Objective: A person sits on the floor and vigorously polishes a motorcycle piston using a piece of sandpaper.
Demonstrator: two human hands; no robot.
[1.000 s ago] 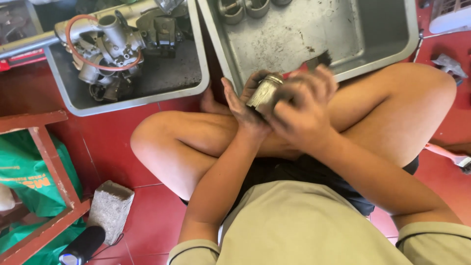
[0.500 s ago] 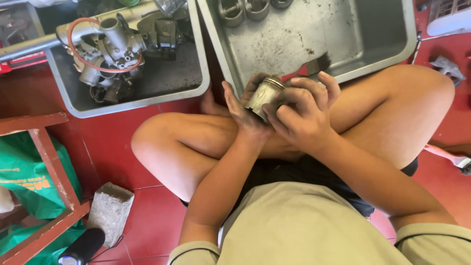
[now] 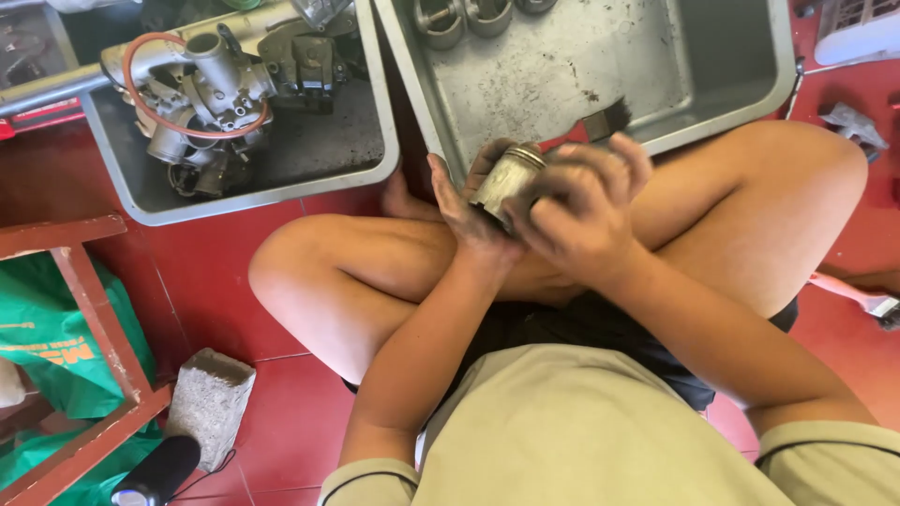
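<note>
I sit cross-legged on a red tiled floor. My left hand (image 3: 466, 208) cradles a small metal cylinder, a piston-like engine part (image 3: 506, 178), from below and the left. My right hand (image 3: 581, 211) covers the part's right side, its dirty fingers curled over it. Both hands hover above my crossed legs, just in front of a grey metal tray (image 3: 656, 84). A dark brush-like tool (image 3: 607, 120) pokes up at that tray's near rim, right behind my right hand.
The grey tray holds similar cylindrical parts (image 3: 441, 21) at its far edge. A second tray (image 3: 309, 159) on the left carries a carburettor assembly (image 3: 211, 80) with an orange hose. A red wooden frame (image 3: 89, 309), green bag (image 3: 47, 337) and concrete block (image 3: 208, 403) lie lower left.
The metal part has turned in my hands and shows more of its side. My right fingers have shifted over it. My legs and the trays stay put.
</note>
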